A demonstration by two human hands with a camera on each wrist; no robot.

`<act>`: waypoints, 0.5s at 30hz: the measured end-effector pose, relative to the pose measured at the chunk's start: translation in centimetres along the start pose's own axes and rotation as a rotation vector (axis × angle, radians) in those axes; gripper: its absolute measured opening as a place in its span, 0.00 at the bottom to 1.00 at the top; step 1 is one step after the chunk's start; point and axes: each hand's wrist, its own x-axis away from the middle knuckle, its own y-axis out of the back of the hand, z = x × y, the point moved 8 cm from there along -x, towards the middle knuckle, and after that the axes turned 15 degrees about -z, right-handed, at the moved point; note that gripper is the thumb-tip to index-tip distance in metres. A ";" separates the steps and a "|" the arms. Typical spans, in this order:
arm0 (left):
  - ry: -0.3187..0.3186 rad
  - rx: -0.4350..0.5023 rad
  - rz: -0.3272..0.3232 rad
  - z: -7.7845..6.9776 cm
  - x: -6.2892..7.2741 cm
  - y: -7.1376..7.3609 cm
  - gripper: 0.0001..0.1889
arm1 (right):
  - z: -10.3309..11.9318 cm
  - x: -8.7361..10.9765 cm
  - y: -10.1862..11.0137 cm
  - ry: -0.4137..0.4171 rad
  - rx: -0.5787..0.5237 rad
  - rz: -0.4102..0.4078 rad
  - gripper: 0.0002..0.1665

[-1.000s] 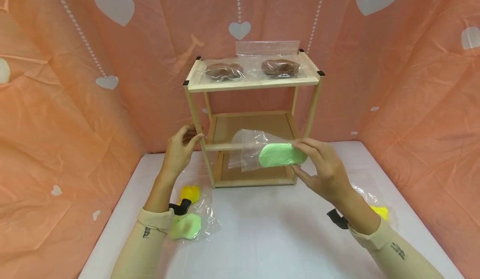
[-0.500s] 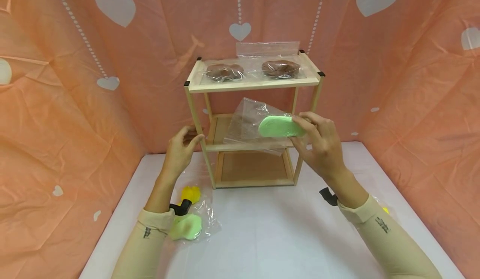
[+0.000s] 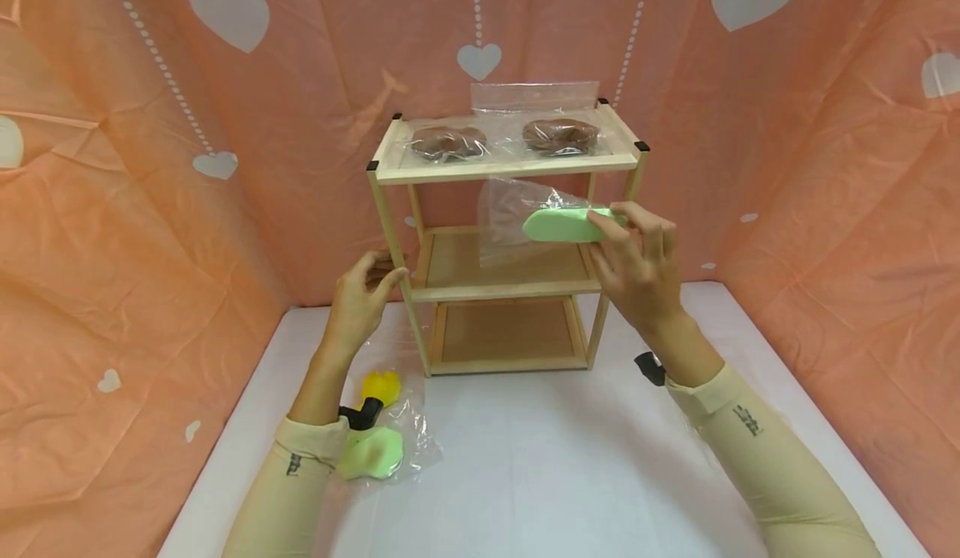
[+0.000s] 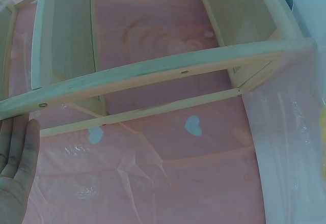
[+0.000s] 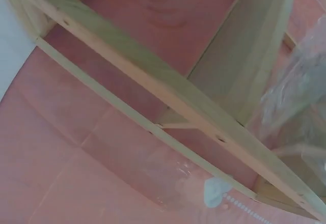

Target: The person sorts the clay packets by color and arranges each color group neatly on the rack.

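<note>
In the head view my right hand (image 3: 637,258) pinches one end of a flat, light-green oval slab (image 3: 558,226) inside a clear plastic bag (image 3: 506,208). The bag's free end sticks out to the left. The slab is held up in front of the opening above the middle board of a small wooden shelf rack (image 3: 502,293). My left hand (image 3: 360,291) holds the rack's front left post, thumb in front and fingers behind. In the left wrist view its fingers (image 4: 28,142) lie against the post. Clear plastic (image 5: 295,96) shows in the right wrist view; the right hand does not.
Two brown, ring-like lumps (image 3: 448,141) in clear bags lie on the rack's top board. A bag by my left forearm holds a yellow piece (image 3: 381,387), a black bent piece (image 3: 363,415) and a green flat piece (image 3: 375,453). Another black piece (image 3: 650,368) lies by my right forearm.
My right hand has lifted the bagged green slab from about the middle board's front edge to the opening above it, and the slab looks more edge-on. My left hand has stayed on the post.
</note>
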 end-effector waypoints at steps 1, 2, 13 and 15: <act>0.001 -0.001 0.002 0.0 0.0 0.0 0.18 | 0.0 0.2 0.0 0.006 0.009 -0.009 0.26; 0.001 -0.002 0.003 0.0 0.0 0.0 0.18 | 0.0 0.4 0.0 0.013 0.019 -0.011 0.26; -0.019 -0.007 -0.005 -0.1 0.0 0.0 0.18 | 0.1 4.1 -1.3 0.028 0.045 0.253 0.27; -0.021 -0.006 -0.009 -0.1 -0.1 0.0 0.18 | 0.0 4.5 -1.5 0.011 0.054 0.291 0.27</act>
